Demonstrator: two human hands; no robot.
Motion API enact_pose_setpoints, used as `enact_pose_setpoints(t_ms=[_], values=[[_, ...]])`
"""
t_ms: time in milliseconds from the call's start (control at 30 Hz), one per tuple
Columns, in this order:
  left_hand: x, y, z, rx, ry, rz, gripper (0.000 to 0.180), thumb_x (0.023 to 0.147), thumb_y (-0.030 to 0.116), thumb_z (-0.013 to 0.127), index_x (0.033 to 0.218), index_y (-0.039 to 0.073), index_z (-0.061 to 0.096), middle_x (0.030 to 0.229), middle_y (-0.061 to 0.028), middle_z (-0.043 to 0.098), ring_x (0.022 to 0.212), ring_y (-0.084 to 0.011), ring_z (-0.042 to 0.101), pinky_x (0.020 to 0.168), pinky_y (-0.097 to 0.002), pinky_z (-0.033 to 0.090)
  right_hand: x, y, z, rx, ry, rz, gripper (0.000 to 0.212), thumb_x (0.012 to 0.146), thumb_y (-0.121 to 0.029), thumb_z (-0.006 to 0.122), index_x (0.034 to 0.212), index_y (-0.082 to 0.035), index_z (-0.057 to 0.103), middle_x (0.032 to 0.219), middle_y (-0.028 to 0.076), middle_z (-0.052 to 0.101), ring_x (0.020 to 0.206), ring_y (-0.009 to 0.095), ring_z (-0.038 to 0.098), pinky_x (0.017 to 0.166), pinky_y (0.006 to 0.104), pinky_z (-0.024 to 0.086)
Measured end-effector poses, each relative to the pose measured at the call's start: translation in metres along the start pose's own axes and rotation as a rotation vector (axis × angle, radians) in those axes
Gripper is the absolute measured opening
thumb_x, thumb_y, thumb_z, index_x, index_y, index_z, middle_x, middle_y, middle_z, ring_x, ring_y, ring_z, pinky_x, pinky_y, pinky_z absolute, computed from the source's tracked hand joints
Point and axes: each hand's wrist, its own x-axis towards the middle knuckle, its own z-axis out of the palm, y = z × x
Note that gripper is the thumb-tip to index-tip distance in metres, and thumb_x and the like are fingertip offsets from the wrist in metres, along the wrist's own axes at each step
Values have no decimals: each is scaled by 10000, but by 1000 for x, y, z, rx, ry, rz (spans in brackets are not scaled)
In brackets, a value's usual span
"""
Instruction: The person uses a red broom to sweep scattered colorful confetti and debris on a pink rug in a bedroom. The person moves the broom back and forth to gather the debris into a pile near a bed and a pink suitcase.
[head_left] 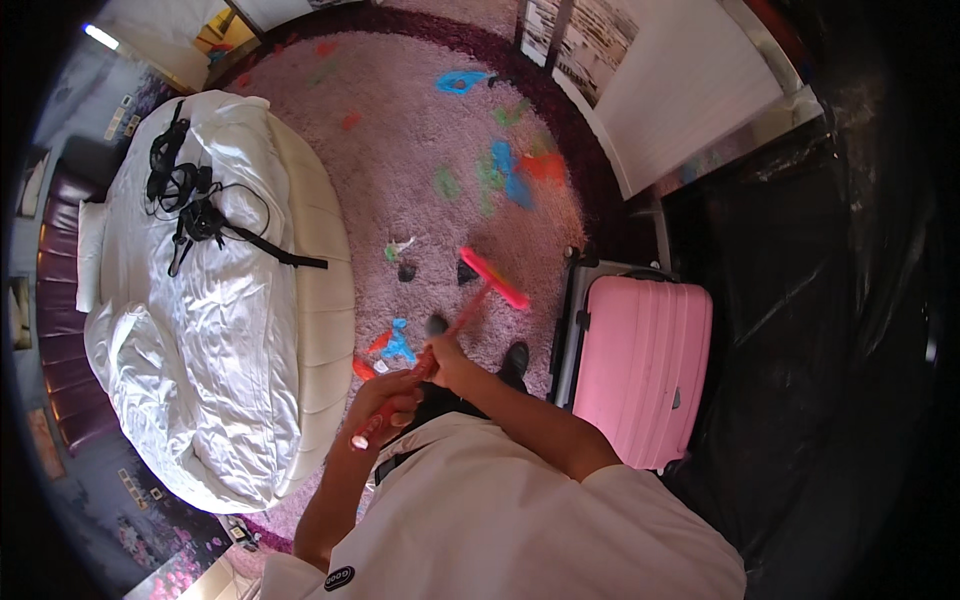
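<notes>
Over the carpet [400, 150], a probable broom [466, 315], its head [494, 279] blurred, extends ahead of left hand [386, 402] and right hand [446, 361] gripping it.

left: bed [322, 205], straps [203, 218] on it | right: suitcase [645, 365] | between: broom [494, 278]

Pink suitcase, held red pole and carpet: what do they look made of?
Pink suitcase: probably hard plastic, semi-gloss; the shell looks rigid, with molded ribs.
Red pole: seems glossy, judging by the bright highlight at its near end; plastic or coated metal, I can't tell.
Carpet: matte fiber pile, perhaps synthetic; its surface looks shaggy.
</notes>
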Motion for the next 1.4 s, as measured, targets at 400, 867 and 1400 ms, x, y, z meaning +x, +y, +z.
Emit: enact_pose_setpoints(t_ms=[400, 867, 1400], values=[[-16, 70, 9, 179, 175, 169, 299, 846, 56, 441, 1140, 25, 396, 710, -86, 501, 424, -64, 404, 321, -180, 340, 16, -30, 75, -10, -71, -131, 101, 771, -97, 507, 733, -28, 444, 601, 72, 466, 533, 179, 489, 532, 315, 457], [7, 102, 87, 161, 291, 295, 253, 845, 59, 441, 1093, 10, 419, 731, -85, 493, 453, -69, 426, 326, -190, 365, 6, -92, 112, -123, -198, 6, 115, 798, -138, 563, 755, -52, 501, 631, 46, 494, 574, 158, 531, 542, 324, 473], [181, 109, 241, 209, 319, 220, 224, 843, 66, 452, 1065, 35, 443, 671, -37, 461, 432, -45, 390, 326, -169, 332, 13, -298, 41, 84, -137, -35, 144, 687, -40, 547, 626, -70, 420, 534, 49, 427, 456, 167, 431, 420, 298, 379]])
